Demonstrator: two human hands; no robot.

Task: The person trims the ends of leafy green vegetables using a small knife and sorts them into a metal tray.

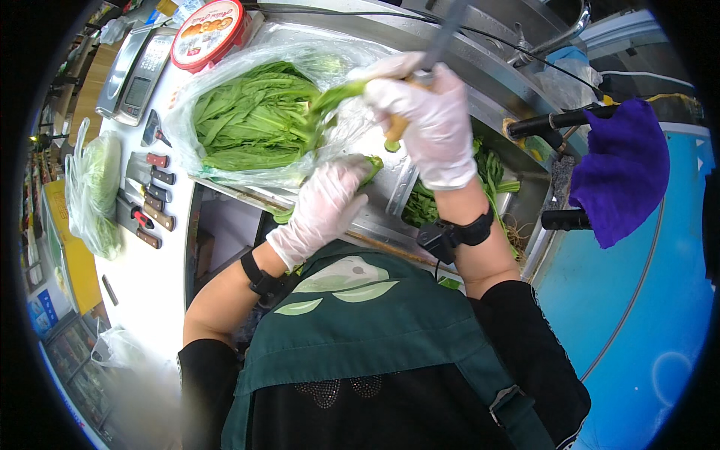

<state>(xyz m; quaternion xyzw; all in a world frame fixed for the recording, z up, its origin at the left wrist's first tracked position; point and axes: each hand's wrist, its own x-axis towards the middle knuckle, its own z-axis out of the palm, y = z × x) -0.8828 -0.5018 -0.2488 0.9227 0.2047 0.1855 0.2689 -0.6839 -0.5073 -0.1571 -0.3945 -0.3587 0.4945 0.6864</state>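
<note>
My right hand (424, 126), in a thin clear glove, grips a knife (443, 36) by its wooden handle. The blurred blade points up and away from me. A leafy green (342, 97) reaches from the bag side to this hand's fingers; whether they pinch it I cannot tell. My left hand (329, 205), gloved too, is curled over a green stalk (372, 170), whose end shows past the fingers. Just beyond it, a clear plastic bag (183, 149) lies open around a heap of long leafy greens (253, 118). A small cut piece (392, 146) rests on the wet metal surface (374, 194).
Rooted greens (424, 202) lie in the sink basin (520, 211) at right. On the white counter (146, 287) are several knives (152, 202), a bagged cabbage (95, 191), a scale (135, 79) and a red tub (207, 34). A purple cloth (624, 169) hangs at right.
</note>
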